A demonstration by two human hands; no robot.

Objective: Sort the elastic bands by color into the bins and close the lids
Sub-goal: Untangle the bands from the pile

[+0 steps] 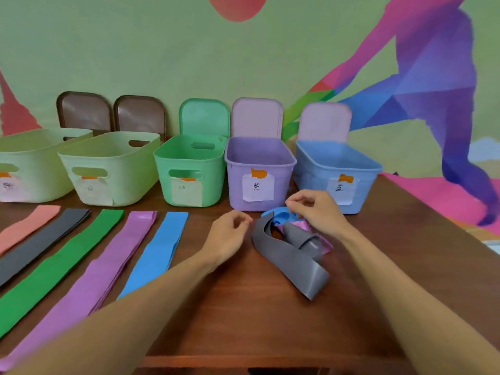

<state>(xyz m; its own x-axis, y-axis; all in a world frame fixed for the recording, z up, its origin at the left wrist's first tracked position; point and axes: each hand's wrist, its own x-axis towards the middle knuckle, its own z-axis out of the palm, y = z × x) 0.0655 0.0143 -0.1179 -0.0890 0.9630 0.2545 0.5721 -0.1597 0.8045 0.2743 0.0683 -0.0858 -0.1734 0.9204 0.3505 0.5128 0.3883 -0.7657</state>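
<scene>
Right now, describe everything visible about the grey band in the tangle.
The grey band is a wide, flat strip, smooth, rubbery-looking, slightly shiny, twisted and folded over itself on the wooden table before the purple bin. It overlaps a pink-purple band and meets the blue band the right hand pinches. The left hand hovers beside it, apart.

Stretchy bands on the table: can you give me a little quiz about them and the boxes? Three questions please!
1. True or false: the purple bin has its lid up.
2. Which flat band lies nearest the left hand? A pink, B blue, C green.
3. How many bins stand in the row?
Key: 1 true; 2 B, the blue band; 3 five.
</scene>
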